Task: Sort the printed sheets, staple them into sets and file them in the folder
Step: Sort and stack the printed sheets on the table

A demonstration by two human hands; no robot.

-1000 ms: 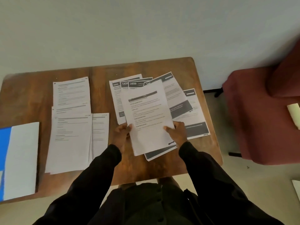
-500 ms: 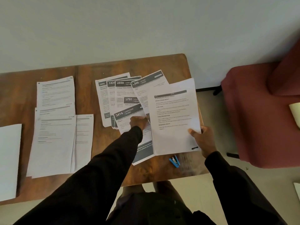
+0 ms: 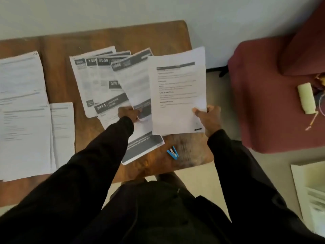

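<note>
My right hand (image 3: 208,118) holds a white text sheet (image 3: 177,92) by its lower right corner, lifted above the table's right end. My left hand (image 3: 129,114) pinches the lower edge of a dark-banded sheet (image 3: 135,80) in the fanned spread of numbered sheets (image 3: 95,80) at the table's middle. Another banded sheet (image 3: 142,148) lies under my left forearm. A small blue stapler (image 3: 172,152) rests on the wood near the front edge. Piles of plain text sheets (image 3: 24,120) lie at the left. The folder is out of view.
The wooden table (image 3: 58,67) stands against a pale wall. A dark red armchair (image 3: 274,95) with a pale roll (image 3: 306,97) on it sits to the right. A white shelf unit (image 3: 311,189) is at the lower right.
My right hand has carried the text sheet off the spread to the right. My left hand has reached onto the fanned sheets and taken hold of a banded one. The stapler came into sight.
</note>
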